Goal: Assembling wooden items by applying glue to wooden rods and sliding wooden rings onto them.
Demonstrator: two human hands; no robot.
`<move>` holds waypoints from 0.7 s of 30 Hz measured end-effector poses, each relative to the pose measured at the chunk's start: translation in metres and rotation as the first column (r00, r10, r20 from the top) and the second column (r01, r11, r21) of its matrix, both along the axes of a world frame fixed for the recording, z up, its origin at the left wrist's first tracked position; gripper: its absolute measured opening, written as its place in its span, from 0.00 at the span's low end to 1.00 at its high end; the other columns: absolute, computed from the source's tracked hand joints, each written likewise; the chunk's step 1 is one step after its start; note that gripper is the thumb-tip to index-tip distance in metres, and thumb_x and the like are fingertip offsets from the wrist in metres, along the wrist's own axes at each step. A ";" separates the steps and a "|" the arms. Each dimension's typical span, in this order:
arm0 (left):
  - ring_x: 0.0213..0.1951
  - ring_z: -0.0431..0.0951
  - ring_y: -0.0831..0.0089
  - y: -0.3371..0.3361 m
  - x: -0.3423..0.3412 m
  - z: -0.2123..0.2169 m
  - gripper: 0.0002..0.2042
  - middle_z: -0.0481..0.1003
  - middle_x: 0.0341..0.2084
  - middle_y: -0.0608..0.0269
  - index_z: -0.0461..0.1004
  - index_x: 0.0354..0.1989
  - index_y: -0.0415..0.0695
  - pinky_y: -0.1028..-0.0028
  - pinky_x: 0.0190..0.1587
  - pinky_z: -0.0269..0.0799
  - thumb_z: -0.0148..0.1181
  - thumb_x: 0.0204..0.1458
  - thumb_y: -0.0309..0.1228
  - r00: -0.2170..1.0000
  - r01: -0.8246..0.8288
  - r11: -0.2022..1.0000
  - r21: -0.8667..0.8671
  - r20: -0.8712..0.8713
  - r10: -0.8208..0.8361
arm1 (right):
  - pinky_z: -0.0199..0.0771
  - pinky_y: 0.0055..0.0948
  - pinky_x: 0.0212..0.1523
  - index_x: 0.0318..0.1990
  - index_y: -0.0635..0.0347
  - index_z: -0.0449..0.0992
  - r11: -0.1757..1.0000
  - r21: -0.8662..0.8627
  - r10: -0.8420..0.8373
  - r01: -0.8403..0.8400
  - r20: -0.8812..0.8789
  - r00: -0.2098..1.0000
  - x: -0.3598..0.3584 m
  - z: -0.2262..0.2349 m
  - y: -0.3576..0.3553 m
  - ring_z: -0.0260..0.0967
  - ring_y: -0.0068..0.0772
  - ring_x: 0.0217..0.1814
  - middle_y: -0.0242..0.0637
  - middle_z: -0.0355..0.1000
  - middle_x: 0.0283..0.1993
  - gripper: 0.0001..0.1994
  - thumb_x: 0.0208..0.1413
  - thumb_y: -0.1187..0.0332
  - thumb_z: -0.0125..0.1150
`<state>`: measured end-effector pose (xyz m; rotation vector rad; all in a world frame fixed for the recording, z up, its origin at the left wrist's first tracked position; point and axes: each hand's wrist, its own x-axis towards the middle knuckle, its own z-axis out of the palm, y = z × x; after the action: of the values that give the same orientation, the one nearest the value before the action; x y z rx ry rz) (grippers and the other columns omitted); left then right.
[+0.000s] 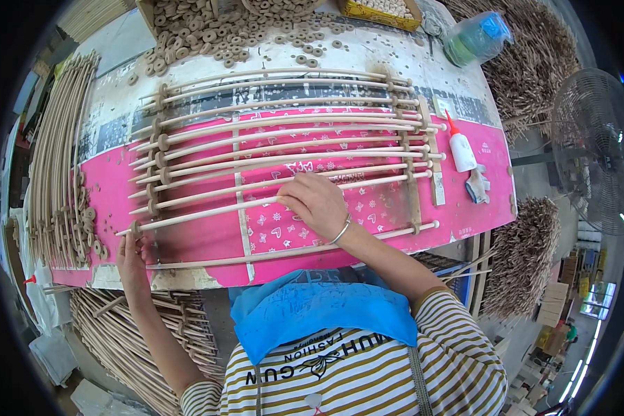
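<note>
The largest item is a work table with a glossy pink printed covering [478, 222] and a worn white far part. To its right stand a tall grey wire-caged fan [593, 149] and a dense upright bundle of thin brown sticks [523, 256]. At the table's left lies a thick stack of long pale wooden rods [59, 166]. Across the middle, further rods lie in a spaced row, with ring-shaped pieces near both ends. The long, slender, pale wooden rod in hand [208, 213] lies slantwise at the near side of this row; a separate knob-ended pale rod [201, 263] lies nearer the person. The right hand [319, 208] grips the held rod near mid-length, thumb and fingertips closed narrowly. The left hand [132, 263] is at its left end, fingertips narrowly pinched there, just beside a small brown wooden disc [135, 227]; whether they press the disc cannot be told. A white plastic squeeze bottle with a red nozzle [462, 150] lies right of the row. Smallest are loose brown wooden rings [180, 35] heaped at the far edge.
</note>
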<state>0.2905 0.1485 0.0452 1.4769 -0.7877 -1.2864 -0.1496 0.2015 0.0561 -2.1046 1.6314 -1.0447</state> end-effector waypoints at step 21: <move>0.49 0.76 0.61 0.009 -0.010 0.032 0.19 0.76 0.43 0.65 0.83 0.49 0.54 0.60 0.50 0.67 0.74 0.45 0.32 0.279 0.514 0.845 -0.147 0.960 -0.003 | 0.73 0.40 0.43 0.39 0.59 0.81 0.990 0.117 0.072 -0.073 0.019 0.997 0.001 0.004 0.004 0.75 0.44 0.41 0.39 0.76 0.37 0.08 0.52 0.70 0.72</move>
<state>0.2802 0.1574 0.0772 1.6707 -2.0645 -0.1847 -0.1486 0.2055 0.0604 -2.0590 1.5573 -0.9162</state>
